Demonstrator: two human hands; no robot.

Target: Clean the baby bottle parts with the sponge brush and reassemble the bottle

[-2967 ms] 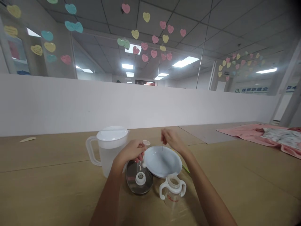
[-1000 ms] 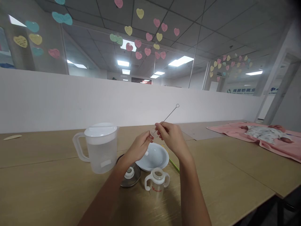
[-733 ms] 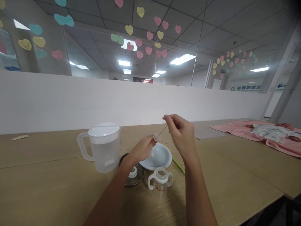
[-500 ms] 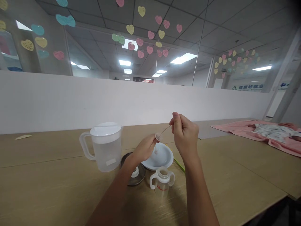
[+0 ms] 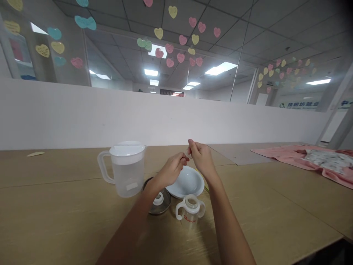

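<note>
My left hand point(image 5: 173, 170) is closed over a white bowl, its fingertips pinching a small translucent round piece point(image 5: 188, 155), mostly hidden. My right hand point(image 5: 200, 156) is in a fist, thumb up, close beside the left fingertips; the thin wire-like stem it pinched earlier is hidden now. The white bowl point(image 5: 194, 184) lies under both hands. In front of it stands a clear baby bottle point(image 5: 190, 217) without a lid, with white handles and red lettering. A dark metal dish point(image 5: 162, 209) holding a white ring point(image 5: 158, 199) sits partly behind my left forearm.
A translucent lidded pitcher point(image 5: 129, 180) stands left of the dish. A yellow-green strip point(image 5: 206, 188) shows beside the bowl. On the right lies a pink cloth point(image 5: 275, 151) with a patterned garment point(image 5: 328, 160) on it. A low white wall point(image 5: 165, 121) runs behind the table.
My right hand has moved left and down, right up to the left fingertips. The thin stem that stretched between the hands no longer shows. The view has shifted slightly.
</note>
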